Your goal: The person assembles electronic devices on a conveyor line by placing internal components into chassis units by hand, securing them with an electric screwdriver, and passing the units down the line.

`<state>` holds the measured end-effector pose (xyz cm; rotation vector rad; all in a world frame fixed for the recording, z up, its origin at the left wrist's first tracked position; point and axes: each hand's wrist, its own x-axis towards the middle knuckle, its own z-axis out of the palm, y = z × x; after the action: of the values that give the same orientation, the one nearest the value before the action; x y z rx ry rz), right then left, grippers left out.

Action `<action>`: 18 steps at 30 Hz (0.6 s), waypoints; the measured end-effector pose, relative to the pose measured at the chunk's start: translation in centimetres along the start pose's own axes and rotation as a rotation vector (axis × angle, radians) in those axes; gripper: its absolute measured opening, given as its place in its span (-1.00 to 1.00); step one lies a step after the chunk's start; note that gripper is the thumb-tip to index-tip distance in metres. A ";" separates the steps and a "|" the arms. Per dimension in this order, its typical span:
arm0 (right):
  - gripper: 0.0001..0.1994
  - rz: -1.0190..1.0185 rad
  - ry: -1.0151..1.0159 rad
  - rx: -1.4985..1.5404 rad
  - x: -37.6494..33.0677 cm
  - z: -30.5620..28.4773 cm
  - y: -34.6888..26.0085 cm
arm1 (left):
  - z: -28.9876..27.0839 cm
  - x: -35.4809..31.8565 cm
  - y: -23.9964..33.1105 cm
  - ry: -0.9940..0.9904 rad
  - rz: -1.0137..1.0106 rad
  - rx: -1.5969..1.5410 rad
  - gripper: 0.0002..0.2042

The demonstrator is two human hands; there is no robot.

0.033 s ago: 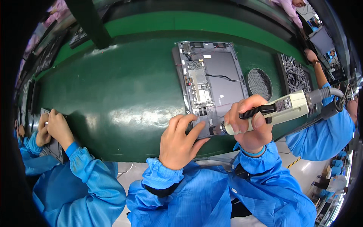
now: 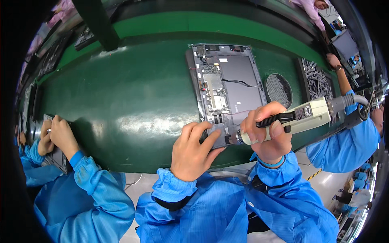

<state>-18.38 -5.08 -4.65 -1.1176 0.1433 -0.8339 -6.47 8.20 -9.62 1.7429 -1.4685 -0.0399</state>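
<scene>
An opened tablet-like device [image 2: 245, 73] lies on the green mat, its circuit board [image 2: 213, 87] and dark inner panel exposed. A black cable [image 2: 241, 82] crosses the panel. My left hand [image 2: 190, 154] rests with spread fingers on the near left corner of this device, the thumb by its near edge. In my right hand [image 2: 269, 137] is an electric screwdriver [image 2: 310, 115], cream with a black lever, held slanting over the near right corner. Its nose points down-left at the device; the bit's tip is too small to make out.
To the right of the device stands a round dish with a textured inside [image 2: 278, 90]. Beyond it, a black tray [image 2: 302, 79] holds many small dark strips. A dark post [image 2: 95, 24] rises at the far left. Co-workers in blue sleeves [image 2: 97, 178] work on both sides.
</scene>
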 end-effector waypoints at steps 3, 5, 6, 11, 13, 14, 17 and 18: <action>-0.63 0.025 -0.012 -0.021 -0.1 0.1 0.2 | -0.1 0.0 -0.1 0.005 0.013 -0.003 -0.55; -0.63 0.023 -0.026 -0.041 -0.1 -0.1 0.2 | 0.0 0.0 -0.1 0.010 0.020 -0.008 -0.54; -0.64 0.016 -0.037 -0.059 -0.1 -0.2 0.3 | 0.0 0.0 -0.1 0.010 0.020 -0.007 -0.55; -0.64 0.028 0.001 -0.043 -0.2 0.3 0.0 | 0.1 0.0 -0.1 0.003 0.017 -0.001 -0.55; -0.64 0.035 0.005 -0.048 -0.3 0.3 -0.2 | 0.0 0.1 0.0 0.019 0.015 -0.025 -0.57; -0.64 0.024 -0.010 -0.019 -0.2 0.2 -0.3 | -0.1 0.2 0.1 0.021 0.015 -0.023 -0.57; -0.65 -0.018 -0.059 -0.059 0.1 0.7 -0.6 | 0.0 0.6 0.8 0.068 0.038 -0.045 -0.62; -0.65 -0.047 -0.090 -0.129 0.2 0.9 -0.7 | 0.3 0.7 1.1 0.063 0.030 -0.032 -0.66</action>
<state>-18.15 -4.69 -3.55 -1.2815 0.0966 -0.8234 -7.26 7.49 -8.81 1.6814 -1.4404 0.0068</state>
